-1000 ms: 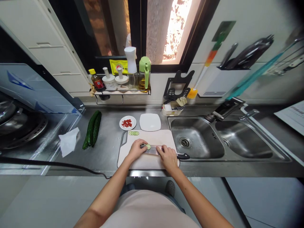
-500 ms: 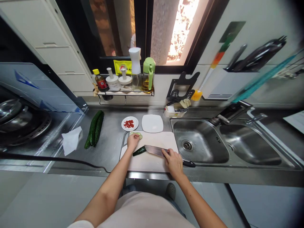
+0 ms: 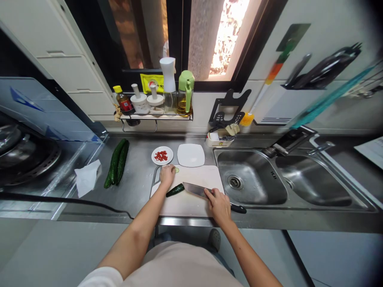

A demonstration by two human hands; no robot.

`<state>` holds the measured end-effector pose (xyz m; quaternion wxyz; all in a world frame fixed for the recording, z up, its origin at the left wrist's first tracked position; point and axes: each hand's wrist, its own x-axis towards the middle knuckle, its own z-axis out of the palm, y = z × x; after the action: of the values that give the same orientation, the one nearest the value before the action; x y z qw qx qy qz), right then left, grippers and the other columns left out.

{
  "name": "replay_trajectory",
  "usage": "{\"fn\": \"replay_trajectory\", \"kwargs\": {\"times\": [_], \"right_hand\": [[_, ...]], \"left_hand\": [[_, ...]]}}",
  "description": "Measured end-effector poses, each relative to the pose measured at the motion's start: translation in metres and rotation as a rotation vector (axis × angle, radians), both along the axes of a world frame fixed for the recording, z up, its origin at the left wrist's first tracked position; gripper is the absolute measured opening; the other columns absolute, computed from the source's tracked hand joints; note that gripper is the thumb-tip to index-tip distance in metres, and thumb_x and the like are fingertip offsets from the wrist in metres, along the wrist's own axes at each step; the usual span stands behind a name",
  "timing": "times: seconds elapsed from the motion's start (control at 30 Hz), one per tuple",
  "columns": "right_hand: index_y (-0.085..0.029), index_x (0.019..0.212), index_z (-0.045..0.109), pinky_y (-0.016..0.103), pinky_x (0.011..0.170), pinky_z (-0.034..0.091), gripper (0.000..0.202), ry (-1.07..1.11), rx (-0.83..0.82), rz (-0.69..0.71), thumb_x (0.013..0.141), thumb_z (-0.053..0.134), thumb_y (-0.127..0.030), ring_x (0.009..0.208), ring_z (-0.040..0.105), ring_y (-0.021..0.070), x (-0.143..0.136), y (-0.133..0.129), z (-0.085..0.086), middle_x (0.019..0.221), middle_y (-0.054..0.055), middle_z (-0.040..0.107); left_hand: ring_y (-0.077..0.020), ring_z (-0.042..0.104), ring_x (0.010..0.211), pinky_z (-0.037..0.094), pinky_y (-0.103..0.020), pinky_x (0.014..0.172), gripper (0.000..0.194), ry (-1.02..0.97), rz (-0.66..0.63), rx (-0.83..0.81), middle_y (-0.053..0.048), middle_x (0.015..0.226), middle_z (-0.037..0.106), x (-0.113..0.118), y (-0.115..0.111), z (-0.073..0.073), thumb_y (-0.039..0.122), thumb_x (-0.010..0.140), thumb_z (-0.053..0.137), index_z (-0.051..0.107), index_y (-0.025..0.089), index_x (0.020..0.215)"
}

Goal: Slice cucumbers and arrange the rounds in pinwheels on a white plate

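My right hand (image 3: 219,202) grips a kitchen knife (image 3: 194,189), fingers near the top of its blade. The blade lies low over the white cutting board (image 3: 191,207), its tip pointing left. Just left of that tip rests a cut piece of dark green cucumber (image 3: 175,190). At the board's upper left corner, my left hand (image 3: 167,175) is closed with curled fingers on cucumber slices. One pale slice (image 3: 176,170) shows beside the fingertips; the hand hides the others.
Behind the board stand a small plate of chopped red pieces (image 3: 161,156) and a white square plate (image 3: 190,154). Two whole cucumbers (image 3: 117,162) and a white paper (image 3: 87,177) lie left. A double sink (image 3: 254,179) is right. Bottles line a rack (image 3: 157,117).
My left hand has turned and closed down over the cucumber slices, covering most of them. My right hand and the knife stay almost where they were. The view has shifted slightly.
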<state>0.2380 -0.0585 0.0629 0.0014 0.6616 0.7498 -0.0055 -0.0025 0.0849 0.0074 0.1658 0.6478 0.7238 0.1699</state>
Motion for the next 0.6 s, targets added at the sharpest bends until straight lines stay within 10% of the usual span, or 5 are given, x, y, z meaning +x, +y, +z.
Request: {"fn": "replay_trajectory", "kwargs": {"times": [0.6], "right_hand": [[-0.032, 0.127, 0.054, 0.029, 0.072, 0.026, 0.043, 0.039, -0.006, 0.001, 0.087, 0.050, -0.018, 0.085, 0.048, 0.0162, -0.0018, 0.0018, -0.0040, 0.108, 0.006, 0.055]], "left_hand": [[-0.0240, 0.047, 0.099, 0.037, -0.033, 0.081, 0.023, 0.057, -0.163, 0.098, -0.008, 0.093, 0.061, -0.0037, -0.0067, -0.0059, 0.027, 0.087, 0.051, 0.071, 0.029, 0.098]]}}
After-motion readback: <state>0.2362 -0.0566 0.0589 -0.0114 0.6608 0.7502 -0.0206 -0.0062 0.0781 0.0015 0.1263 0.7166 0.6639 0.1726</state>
